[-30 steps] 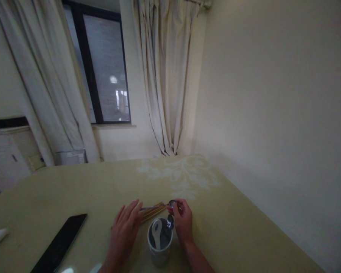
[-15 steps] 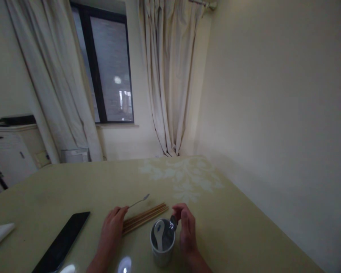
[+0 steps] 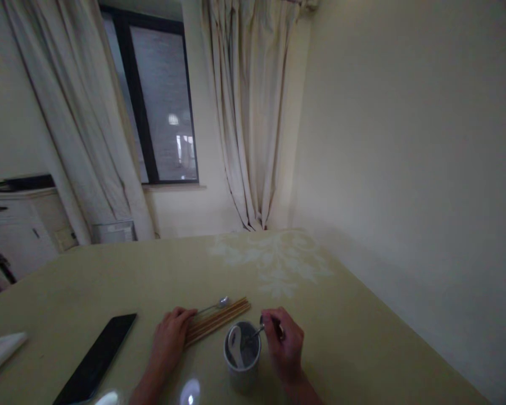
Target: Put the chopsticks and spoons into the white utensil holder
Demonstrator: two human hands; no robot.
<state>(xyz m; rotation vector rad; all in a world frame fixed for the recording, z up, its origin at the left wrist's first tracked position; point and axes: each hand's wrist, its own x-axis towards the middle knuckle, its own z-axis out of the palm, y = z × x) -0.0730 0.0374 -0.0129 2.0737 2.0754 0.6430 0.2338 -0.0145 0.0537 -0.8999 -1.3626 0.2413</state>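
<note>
My left hand (image 3: 172,333) is closed on the handle end of a small metal spoon (image 3: 223,302), low over the table beside a bundle of wooden chopsticks (image 3: 219,320). Those chopsticks lie slanted, close against my left fingers. Just right of them stands an upright grey-white cup (image 3: 243,378). A white soup spoon (image 3: 235,343) with a dark mark leans inside it. Over the cup's right rim, my right hand (image 3: 285,342) pinches a second metal spoon (image 3: 258,331), whose lower part is down in the cup.
A long black flat object (image 3: 96,357) lies on the table left of my left arm. Farther left is a white item (image 3: 2,351). The pale green table (image 3: 152,275) meets a wall (image 3: 405,169) on its right side. Curtains (image 3: 248,112) and a window stand beyond.
My right thumb and fingers have closed on the spoon in the cup. My left hand's spoon has come down nearer the chopsticks, its bowl now turned differently.
</note>
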